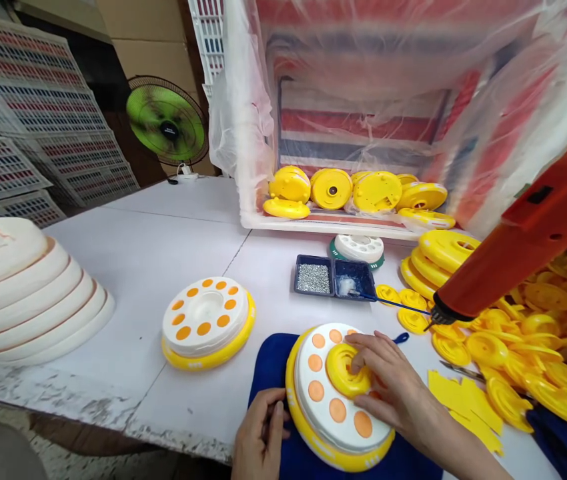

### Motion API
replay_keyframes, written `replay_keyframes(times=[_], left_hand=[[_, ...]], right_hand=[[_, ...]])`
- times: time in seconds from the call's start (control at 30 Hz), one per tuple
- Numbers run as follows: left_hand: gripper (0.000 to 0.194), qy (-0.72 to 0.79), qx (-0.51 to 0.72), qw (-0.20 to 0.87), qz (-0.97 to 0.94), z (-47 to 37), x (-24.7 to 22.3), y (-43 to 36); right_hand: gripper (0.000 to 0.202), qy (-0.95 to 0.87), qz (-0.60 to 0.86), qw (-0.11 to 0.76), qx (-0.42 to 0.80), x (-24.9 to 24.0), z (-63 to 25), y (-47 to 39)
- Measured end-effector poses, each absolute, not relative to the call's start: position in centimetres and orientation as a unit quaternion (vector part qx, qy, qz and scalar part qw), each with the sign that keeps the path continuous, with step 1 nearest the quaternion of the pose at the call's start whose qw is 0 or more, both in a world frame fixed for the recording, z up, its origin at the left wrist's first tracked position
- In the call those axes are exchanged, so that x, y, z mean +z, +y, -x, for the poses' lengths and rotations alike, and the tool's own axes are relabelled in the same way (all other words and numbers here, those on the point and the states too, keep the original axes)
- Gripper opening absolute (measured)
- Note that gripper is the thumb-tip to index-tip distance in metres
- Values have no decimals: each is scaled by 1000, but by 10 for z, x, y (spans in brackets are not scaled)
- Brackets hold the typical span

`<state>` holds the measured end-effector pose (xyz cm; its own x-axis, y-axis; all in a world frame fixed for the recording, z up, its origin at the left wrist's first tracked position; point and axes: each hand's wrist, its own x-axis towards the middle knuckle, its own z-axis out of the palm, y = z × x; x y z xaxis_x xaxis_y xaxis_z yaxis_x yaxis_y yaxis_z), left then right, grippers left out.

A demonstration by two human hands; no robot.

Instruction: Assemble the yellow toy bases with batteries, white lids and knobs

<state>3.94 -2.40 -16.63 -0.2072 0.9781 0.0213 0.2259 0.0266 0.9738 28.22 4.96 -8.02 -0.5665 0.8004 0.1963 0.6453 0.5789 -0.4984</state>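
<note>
A round plastic piece, with a white top (308, 419), orange dots and a yellow rim (323, 453), lies on a dark blue cloth (271, 360). At the left of this rim is my left hand (261, 437), its fingers curled and gripping the edge. My right hand (393, 387) has its fingers around a small yellow disc (341, 373) with a recessed centre. That disc sits over the middle of the white top. To the left rests a similar white and yellow round piece (208, 320) with orange dots.
An orange electric screwdriver (508, 247) hangs at the right above loose yellow discs (488, 350). Two dark trays hold screws (313, 279) and white grease-like stuff (347, 287). Behind stands a plastic-lined crate (313, 227). Stacked white shells (28, 300) stand left; a green fan (166, 123) is farther back.
</note>
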Motion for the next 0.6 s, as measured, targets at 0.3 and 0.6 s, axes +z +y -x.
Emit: replay_keyframes(times=[0.3,0.6], left_hand=[[27,612,497,380,-483,-41,-166,-25],[24,607,477,386,-505,-39,-168,-27]], right_hand=[[15,-857,379,246,248,-75,-283,61],[19,-851,380,259,255,-86,-276,56]])
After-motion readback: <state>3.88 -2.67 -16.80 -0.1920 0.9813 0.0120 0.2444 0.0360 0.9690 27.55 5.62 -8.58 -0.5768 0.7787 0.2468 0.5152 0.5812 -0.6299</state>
